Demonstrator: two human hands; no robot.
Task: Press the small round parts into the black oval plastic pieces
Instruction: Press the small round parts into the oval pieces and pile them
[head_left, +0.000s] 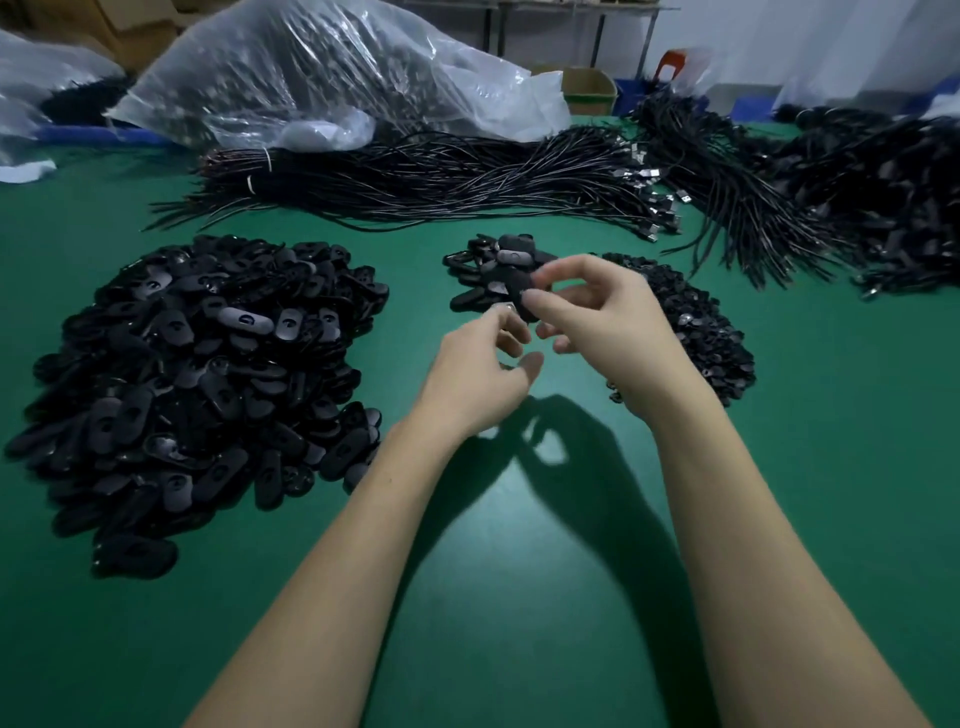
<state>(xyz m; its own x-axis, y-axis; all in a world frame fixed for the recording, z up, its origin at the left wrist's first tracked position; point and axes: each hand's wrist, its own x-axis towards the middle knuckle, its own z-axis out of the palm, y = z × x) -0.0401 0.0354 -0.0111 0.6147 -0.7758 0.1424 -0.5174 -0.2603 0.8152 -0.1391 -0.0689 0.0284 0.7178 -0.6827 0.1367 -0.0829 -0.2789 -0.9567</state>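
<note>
Both forearms reach in from the near edge over the green table (467, 597); the right hand (608, 322) pinches a black oval piece (522, 293) between thumb and forefinger, holding it up just above the table; the left hand (483, 364) meets it from below with curled fingers, its fingertips (501, 312) touching the piece's lower edge; whether a small round part sits between them I cannot tell, since the fingers hide that spot.

Just behind the hands lies a small heap of oval pieces (498, 260), probably the finished ones; to the right, partly behind the right wrist, sits a pile of small round parts (696, 332); well to the left spreads the large pile of black oval pieces (192, 374), likely the stock waiting; farther back lie bundled black cables (441, 182) and a clear plastic bag (322, 67).

To seat the part well, I judge the oval should be steadied flat in the right pinch, the round part lined up squarely over its hole, then pushed straight in with the thumb; a tilted push risks a jam.
</note>
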